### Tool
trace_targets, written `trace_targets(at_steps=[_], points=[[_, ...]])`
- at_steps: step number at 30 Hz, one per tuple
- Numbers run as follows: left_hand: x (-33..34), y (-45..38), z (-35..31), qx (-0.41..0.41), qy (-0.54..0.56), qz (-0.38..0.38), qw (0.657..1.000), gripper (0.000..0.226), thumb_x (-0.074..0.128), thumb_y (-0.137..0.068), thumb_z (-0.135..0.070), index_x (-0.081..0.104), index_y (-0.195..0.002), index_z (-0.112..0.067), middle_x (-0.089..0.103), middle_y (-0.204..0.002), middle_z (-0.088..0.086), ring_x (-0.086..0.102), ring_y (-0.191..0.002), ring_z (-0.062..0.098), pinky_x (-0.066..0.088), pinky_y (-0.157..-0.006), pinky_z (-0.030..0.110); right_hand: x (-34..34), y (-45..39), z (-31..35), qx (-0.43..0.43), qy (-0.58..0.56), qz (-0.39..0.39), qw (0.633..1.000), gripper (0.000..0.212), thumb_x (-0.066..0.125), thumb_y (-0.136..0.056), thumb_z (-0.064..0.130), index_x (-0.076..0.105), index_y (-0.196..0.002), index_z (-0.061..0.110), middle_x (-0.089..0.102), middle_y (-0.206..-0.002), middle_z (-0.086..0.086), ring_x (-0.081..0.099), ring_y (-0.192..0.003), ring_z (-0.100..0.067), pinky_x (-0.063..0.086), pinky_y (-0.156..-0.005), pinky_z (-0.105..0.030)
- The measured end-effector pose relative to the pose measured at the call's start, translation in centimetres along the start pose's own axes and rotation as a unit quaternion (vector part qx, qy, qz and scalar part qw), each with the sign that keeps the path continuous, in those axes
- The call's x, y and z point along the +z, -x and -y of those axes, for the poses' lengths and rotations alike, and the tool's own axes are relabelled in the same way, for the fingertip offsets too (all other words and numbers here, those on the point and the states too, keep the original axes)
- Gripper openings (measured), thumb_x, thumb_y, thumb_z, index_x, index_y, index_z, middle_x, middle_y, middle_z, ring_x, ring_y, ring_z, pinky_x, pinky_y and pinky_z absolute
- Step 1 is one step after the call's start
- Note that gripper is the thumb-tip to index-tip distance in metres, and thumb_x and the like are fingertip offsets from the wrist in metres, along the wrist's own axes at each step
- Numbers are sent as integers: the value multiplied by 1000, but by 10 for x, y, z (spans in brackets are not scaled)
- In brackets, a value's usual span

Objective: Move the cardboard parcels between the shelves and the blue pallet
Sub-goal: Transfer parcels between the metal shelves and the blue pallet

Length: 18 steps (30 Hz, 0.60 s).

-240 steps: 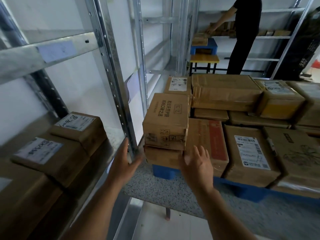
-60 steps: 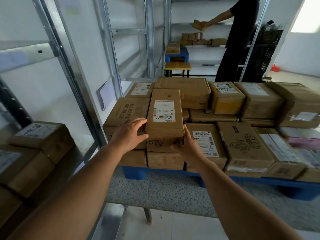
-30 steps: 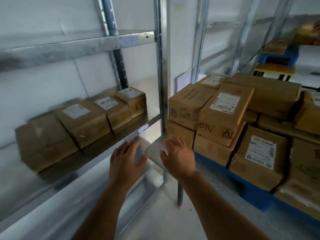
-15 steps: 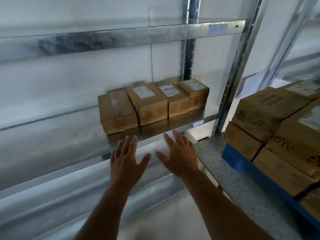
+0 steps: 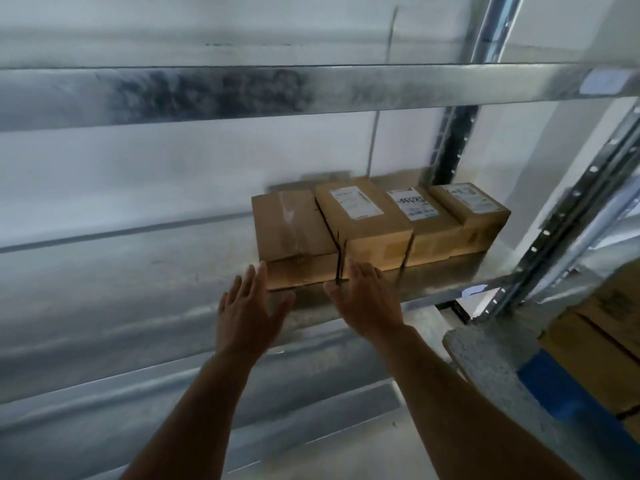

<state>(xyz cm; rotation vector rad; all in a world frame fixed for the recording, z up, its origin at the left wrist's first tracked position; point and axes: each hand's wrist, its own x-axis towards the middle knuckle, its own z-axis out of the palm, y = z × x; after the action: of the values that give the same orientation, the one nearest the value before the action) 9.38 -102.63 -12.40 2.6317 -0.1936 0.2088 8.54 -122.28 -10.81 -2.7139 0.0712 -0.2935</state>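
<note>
Several cardboard parcels stand in a row on the metal shelf [image 5: 138,278]. The leftmost parcel [image 5: 294,233] has clear tape on top; the second parcel [image 5: 367,220] carries a white label. My left hand [image 5: 249,310] is spread with straight fingers just in front of the leftmost parcel's lower left corner. My right hand [image 5: 367,299] is spread too, its fingertips at the front face where the first two parcels meet. Neither hand holds anything. At the right edge, the blue pallet [image 5: 571,400] shows with more parcels [image 5: 602,337] on it.
A metal shelf beam [image 5: 242,91] crosses above the parcels. A perforated upright post [image 5: 568,230] stands at the right. The pallet rests on a speckled grey slab [image 5: 491,362]. A white wall lies behind the shelf.
My view has swung left from the pallet to the shelf. Both empty hands have moved forward and up, closer to the front of the two left parcels.
</note>
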Motion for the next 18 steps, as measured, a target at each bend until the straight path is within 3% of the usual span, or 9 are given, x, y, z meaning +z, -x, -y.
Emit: trace_targets(at_steps=[5, 9, 14, 18], points=[[7, -49, 21, -21, 38, 9, 999, 80, 40, -87, -61, 12, -150, -21, 22, -155, 8, 30, -138, 28, 33, -106, 44, 20, -40, 9, 33, -15, 18, 999, 65, 44, -94, 47, 32, -145, 9, 44, -142, -13, 42, -128, -27, 37, -99, -39], [12, -77, 31, -43, 68, 34, 996, 76, 42, -90, -57, 14, -150, -20, 27, -153, 7, 34, -136, 28, 34, -105, 42, 31, -64, 14, 64, -6, 5, 998, 59, 43, -94, 41, 35, -142, 8, 49, -135, -16, 48, -120, -29, 41, -95, -40], [7, -93, 38, -42, 145, 86, 985, 50, 38, -96, -47, 39, -138, -20, 55, -133, 8, 55, -115, 27, 43, -91, 36, 42, -73, 25, 87, -14, -38, 995, 53, 43, -94, 34, 39, -139, 7, 53, -125, -15, 52, -111, -27, 41, -88, -36], [-11, -99, 59, -132, 125, -24, 983, 50, 41, -94, -51, 55, -127, -17, 65, -118, 12, 59, -108, 32, 44, -88, 36, 42, -78, 33, 82, -29, -46, 995, 48, 46, -93, 44, 52, -127, 11, 64, -117, -11, 60, -106, -28, 41, -78, -34]])
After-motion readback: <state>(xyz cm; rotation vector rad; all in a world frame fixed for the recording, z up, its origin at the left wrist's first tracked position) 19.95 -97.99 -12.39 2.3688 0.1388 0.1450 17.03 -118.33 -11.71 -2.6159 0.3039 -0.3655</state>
